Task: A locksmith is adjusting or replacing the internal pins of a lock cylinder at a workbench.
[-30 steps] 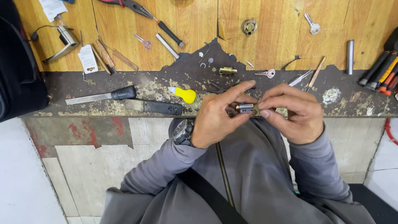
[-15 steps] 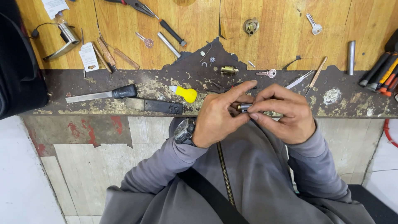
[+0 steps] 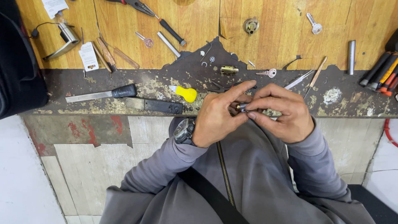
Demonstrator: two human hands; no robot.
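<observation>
Below a white paper tag (image 3: 88, 56), both hands (image 3: 257, 114) pinch what seems a small metal cylinder (image 3: 241, 107).

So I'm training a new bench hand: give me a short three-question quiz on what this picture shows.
1. True or false: both the left hand and the right hand hold the small metal cylinder.
2. What colour is the handle of the small tool lying just left of the hands: A red, B yellow, C green?
3. What is worn on the left wrist?

Key: 1 true. 2 B. 3 a wristwatch.
</observation>
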